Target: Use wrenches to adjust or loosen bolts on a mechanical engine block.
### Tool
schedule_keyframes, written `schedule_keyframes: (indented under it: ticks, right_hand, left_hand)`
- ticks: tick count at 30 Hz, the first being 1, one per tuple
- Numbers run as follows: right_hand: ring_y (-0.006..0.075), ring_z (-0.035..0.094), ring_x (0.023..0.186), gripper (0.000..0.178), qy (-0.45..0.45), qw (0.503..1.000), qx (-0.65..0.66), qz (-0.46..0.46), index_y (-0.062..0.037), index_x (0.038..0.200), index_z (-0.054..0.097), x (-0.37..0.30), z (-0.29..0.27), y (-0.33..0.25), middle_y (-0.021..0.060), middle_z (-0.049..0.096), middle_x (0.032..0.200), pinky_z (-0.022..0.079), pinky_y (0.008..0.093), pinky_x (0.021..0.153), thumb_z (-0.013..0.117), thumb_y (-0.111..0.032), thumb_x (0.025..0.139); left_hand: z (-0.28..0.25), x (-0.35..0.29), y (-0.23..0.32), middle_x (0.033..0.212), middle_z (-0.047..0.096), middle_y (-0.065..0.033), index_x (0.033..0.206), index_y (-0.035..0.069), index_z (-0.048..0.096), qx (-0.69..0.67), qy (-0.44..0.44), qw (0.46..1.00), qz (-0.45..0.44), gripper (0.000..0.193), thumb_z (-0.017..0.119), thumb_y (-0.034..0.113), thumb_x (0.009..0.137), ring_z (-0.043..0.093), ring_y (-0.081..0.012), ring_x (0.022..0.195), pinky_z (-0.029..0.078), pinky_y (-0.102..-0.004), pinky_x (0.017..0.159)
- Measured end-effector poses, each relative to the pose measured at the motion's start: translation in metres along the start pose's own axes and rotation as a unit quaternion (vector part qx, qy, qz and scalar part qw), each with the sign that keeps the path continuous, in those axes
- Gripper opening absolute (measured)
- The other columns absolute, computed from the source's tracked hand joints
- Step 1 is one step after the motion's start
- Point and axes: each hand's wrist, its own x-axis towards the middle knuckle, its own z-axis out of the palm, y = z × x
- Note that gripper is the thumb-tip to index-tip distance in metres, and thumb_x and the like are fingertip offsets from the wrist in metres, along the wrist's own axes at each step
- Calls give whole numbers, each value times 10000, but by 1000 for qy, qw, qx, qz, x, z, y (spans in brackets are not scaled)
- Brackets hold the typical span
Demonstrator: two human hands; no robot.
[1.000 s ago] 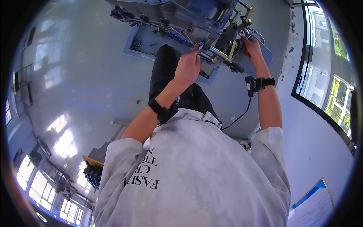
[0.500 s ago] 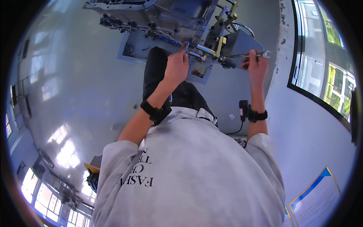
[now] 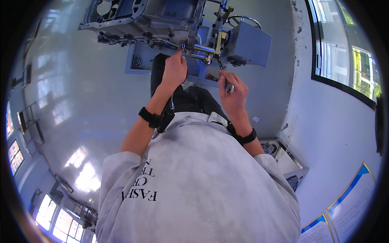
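Note:
My left hand [image 3: 175, 72] is closed around a shiny wrench whose lower end [image 3: 172, 102] shows below the wrist. Its upper end is at the lower right corner of a grey metal engine block [image 3: 162, 24], beside a brass-coloured mounting rod [image 3: 204, 49]. My right hand [image 3: 234, 91] is closed around a second wrench [image 3: 229, 88]. That wrench's far end reaches up to the bracket [image 3: 221, 42] of the engine stand; whether it sits on a nut there cannot be made out.
Under the block lies a grey tray [image 3: 139, 60] with small parts. A grey box [image 3: 251, 43] with a handwheel [image 3: 245, 19] stands right of the bracket. The white wall [image 3: 312, 133] and a window run along my right. A metal-framed part [image 3: 289, 160] lies by the wall.
My right hand has swung left and toward me, turning its wrench from sideways to nearly upright. My left hand keeps its wrench at the block's corner. The view has shifted slightly right.

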Motion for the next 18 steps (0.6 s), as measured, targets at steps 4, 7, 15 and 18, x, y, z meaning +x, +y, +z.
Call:
schedule_keyframes:
  ticks: [4,7,15,18]
  right_hand:
    - [217,561,570,135,32,999,7,14,-19,900,593,6,-4,10,111,590,735,440,275,538,552,-24,772]
    - [179,554,644,107,32,995,81,47,-4,891,576,7,-17,1,92,590,745,435,262,604,547,-38,794]
    - [173,562,915,190,-15,941,323,101,40,1000,493,-31,-51,16,138,559,993,445,284,799,480,-26,822]
    - [180,566,899,218,67,958,267,80,45,1047,461,-38,-75,-20,146,547,968,453,283,783,444,-29,842]
  left_hand:
    - [3,9,5,714,542,-267,1133,-79,464,3,-3,1000,0,350,426,57,813,550,-404,724,432,-412,636]
    - [-8,11,14,717,538,-264,1086,-29,506,26,-28,999,16,304,424,47,804,538,-411,732,427,-425,623]
    - [-2,-4,1,626,527,-193,1079,-26,495,2,-12,999,33,283,417,19,811,541,-342,613,415,-397,561]
    - [-6,-14,-6,606,537,-151,1109,-27,489,14,-19,999,29,304,414,24,819,555,-284,587,426,-365,557]
